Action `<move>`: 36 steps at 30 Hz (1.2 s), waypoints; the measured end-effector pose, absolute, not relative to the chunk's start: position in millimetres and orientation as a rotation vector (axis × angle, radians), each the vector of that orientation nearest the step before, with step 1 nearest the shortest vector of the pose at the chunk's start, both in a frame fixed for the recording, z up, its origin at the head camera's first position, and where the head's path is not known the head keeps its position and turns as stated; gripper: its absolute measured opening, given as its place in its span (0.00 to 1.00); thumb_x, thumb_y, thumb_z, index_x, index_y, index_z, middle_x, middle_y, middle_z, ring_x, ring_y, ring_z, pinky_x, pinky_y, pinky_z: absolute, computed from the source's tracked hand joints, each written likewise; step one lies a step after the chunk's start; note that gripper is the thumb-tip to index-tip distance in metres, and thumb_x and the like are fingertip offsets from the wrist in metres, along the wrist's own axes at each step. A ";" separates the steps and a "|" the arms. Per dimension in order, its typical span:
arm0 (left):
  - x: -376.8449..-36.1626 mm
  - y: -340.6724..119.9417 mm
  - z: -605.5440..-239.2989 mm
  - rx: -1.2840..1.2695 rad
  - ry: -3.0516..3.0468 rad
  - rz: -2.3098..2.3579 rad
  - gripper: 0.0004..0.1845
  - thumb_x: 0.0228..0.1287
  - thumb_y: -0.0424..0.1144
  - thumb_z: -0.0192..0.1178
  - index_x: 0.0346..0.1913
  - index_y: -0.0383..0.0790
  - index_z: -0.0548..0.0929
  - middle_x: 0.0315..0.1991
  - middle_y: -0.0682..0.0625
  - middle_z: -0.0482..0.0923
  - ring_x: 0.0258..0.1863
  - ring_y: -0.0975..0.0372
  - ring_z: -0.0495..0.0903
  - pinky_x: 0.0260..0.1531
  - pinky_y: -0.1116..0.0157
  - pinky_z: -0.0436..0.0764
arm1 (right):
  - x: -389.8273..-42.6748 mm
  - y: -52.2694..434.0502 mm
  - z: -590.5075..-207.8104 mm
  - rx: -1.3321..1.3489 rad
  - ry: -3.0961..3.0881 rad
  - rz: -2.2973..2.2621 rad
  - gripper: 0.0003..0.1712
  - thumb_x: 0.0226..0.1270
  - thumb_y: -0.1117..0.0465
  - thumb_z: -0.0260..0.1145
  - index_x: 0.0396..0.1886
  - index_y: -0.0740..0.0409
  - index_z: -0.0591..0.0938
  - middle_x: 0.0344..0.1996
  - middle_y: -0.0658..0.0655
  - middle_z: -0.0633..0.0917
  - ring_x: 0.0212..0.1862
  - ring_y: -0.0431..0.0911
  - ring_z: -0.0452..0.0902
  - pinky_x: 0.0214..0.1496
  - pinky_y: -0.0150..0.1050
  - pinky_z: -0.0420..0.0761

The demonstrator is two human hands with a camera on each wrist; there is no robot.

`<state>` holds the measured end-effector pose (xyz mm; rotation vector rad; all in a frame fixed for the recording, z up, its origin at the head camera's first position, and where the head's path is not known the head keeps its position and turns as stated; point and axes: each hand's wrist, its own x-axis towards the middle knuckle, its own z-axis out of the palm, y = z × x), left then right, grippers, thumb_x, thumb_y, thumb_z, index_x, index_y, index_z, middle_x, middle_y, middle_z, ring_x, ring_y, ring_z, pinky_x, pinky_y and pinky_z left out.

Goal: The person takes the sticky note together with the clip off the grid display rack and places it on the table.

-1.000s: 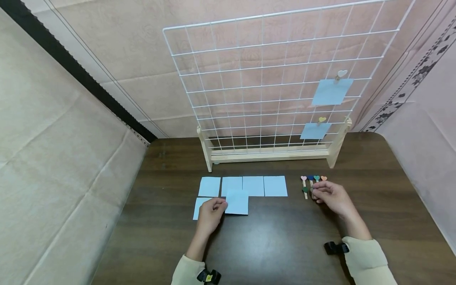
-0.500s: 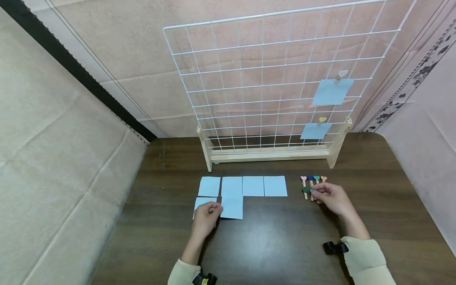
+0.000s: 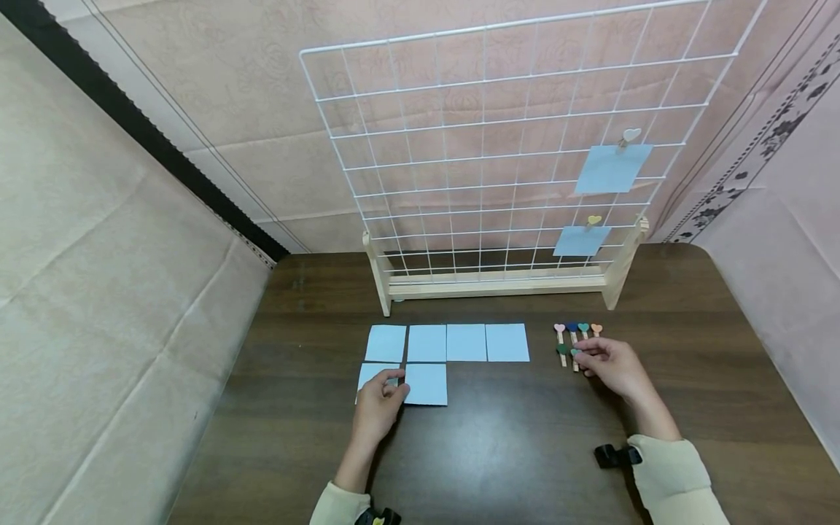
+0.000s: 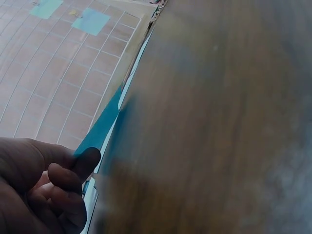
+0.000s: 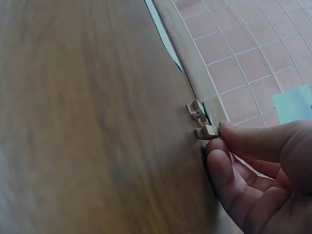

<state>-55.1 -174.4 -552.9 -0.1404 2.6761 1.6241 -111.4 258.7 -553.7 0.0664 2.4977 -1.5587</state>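
My left hand (image 3: 377,408) is low over the table, thumb and index finger at the left edge of a light blue paper square (image 3: 426,385). In the left wrist view, that paper (image 4: 101,127) slants up from the table to the fingertips. My right hand (image 3: 613,367) pinches a small wooden clothespin (image 3: 575,364) with a pale teal heart, which lies among several others. The right wrist view shows the clothespin's end (image 5: 208,130) at the thumb and fingertip. A second blue square (image 3: 370,373) is partly hidden by my left hand.
Several blue squares (image 3: 466,343) form a row behind. A white wire grid (image 3: 482,153) in a wooden stand (image 3: 495,289) rises at the back, with two blue squares clipped on its right side. Other heart clothespins (image 3: 561,350) lie beside my right hand.
My left hand has brought the blue square down and left, in line under the back row, and its thumb and index finger have spread slightly. The right hand has barely moved.
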 end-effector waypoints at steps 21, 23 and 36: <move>-58.9 -175.9 -550.1 0.079 2.785 1.379 0.08 0.75 0.30 0.63 0.47 0.33 0.91 0.38 0.47 0.89 0.32 0.63 0.78 0.35 0.64 0.80 | -110.0 257.1 -553.0 0.072 2.531 -1.536 0.14 0.77 0.69 0.66 0.55 0.76 0.82 0.39 0.63 0.89 0.34 0.42 0.84 0.35 0.35 0.86; -59.4 -176.2 -549.4 0.096 2.782 1.353 0.08 0.75 0.30 0.63 0.47 0.33 0.91 0.41 0.45 0.90 0.35 0.61 0.80 0.38 0.61 0.82 | -110.3 257.5 -553.1 0.076 2.531 -1.536 0.14 0.77 0.69 0.66 0.55 0.76 0.82 0.39 0.63 0.89 0.34 0.42 0.84 0.36 0.35 0.86; -60.5 -177.6 -543.4 0.138 2.773 1.225 0.09 0.76 0.31 0.62 0.50 0.35 0.91 0.47 0.44 0.90 0.38 0.62 0.82 0.42 0.57 0.82 | -110.4 259.8 -554.1 0.114 2.540 -1.510 0.16 0.77 0.66 0.67 0.54 0.75 0.82 0.39 0.63 0.88 0.33 0.44 0.84 0.34 0.35 0.86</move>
